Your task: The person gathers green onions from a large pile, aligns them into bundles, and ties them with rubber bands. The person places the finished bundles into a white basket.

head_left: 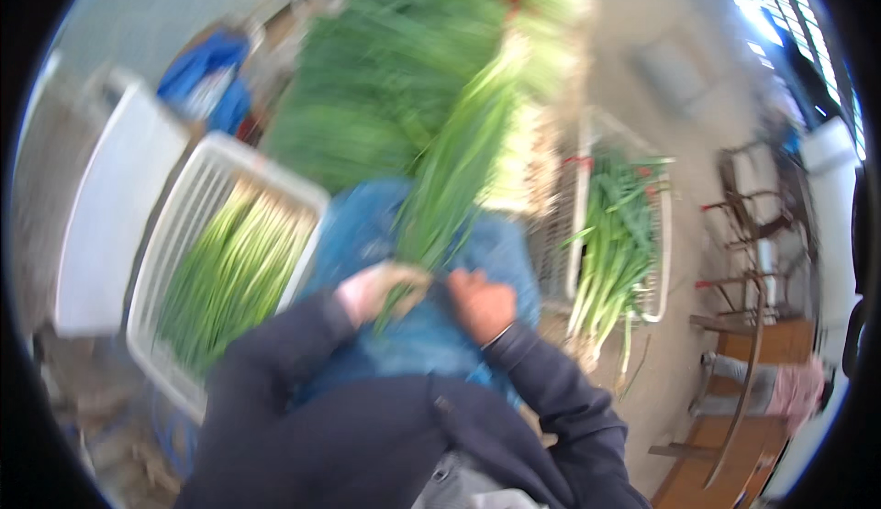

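Observation:
My left hand [395, 289] is closed around the leafy end of a bunch of green onions [451, 178]. The bunch slants up and to the right over my lap, its pale root end pointing away from me. Close beside the leaves, my right hand [482, 305] is curled with its fingers bent in. Blur hides what it pinches, if anything. Under both hands a blue plastic sheet [367, 234] covers my lap. Just ahead lies a big pile of green onions [376, 87], with roots along its right side.
On the left stands a white plastic crate [147, 312] with green onions laid in rows. Another white crate [663, 270] on the right holds tied green onions, some hanging over its near edge. Chairs [748, 201] and a wooden bench [711, 445] stand farther right.

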The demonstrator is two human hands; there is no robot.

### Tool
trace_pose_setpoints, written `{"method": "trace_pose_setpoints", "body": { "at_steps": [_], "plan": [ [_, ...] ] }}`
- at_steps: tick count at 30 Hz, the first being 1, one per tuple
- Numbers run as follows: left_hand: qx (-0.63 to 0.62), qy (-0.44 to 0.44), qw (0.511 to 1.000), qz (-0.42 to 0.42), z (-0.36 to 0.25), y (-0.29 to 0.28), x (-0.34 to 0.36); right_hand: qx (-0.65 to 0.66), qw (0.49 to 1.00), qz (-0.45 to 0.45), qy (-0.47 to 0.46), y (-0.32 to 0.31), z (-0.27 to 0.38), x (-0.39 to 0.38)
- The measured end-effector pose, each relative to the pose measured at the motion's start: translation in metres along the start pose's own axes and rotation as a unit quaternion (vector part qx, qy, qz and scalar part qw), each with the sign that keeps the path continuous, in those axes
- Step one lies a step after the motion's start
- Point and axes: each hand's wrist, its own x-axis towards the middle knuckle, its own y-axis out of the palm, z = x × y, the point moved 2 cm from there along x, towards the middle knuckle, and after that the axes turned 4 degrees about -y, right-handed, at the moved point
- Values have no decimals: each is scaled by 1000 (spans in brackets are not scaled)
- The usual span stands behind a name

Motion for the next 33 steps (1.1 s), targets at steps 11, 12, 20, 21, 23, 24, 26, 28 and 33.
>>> {"method": "trace_pose_setpoints", "body": {
  "at_steps": [11, 12, 20, 21, 23, 24, 26, 28, 33],
  "plan": [
    [-186, -407, 885, -126, -16, 13, -7, 172, 983, 59, -5, 6, 33, 28],
    [-196, -401, 885, -132, -17, 10, -9, 165, 986, 30, -8, 4, 35, 29],
    [-179, -414, 874, -181, -26, 11, -18, 155, 986, 65, 22, -8, 34, 3],
    [-159, -392, 888, -179, -27, 15, -18, 152, 986, 67, 20, -6, 35, 5],
    [-113, -358, 910, -178, -29, 20, -18, 158, 987, 14, -13, -1, 42, 21],
    [-98, -345, 910, -208, -30, 17, -21, 158, 987, 11, -17, 1, 43, 23],
    [-110, -347, 903, -227, -30, 12, -26, 161, 987, 13, -18, 5, 43, 24],
    [-130, -341, 896, -255, -33, 2, -29, 162, 986, 29, -1, 6, 39, 17],
    [-140, -230, 933, -239, -69, -8, -25, 241, 967, 84, 1, -3, 22, -10]
  ]
}}
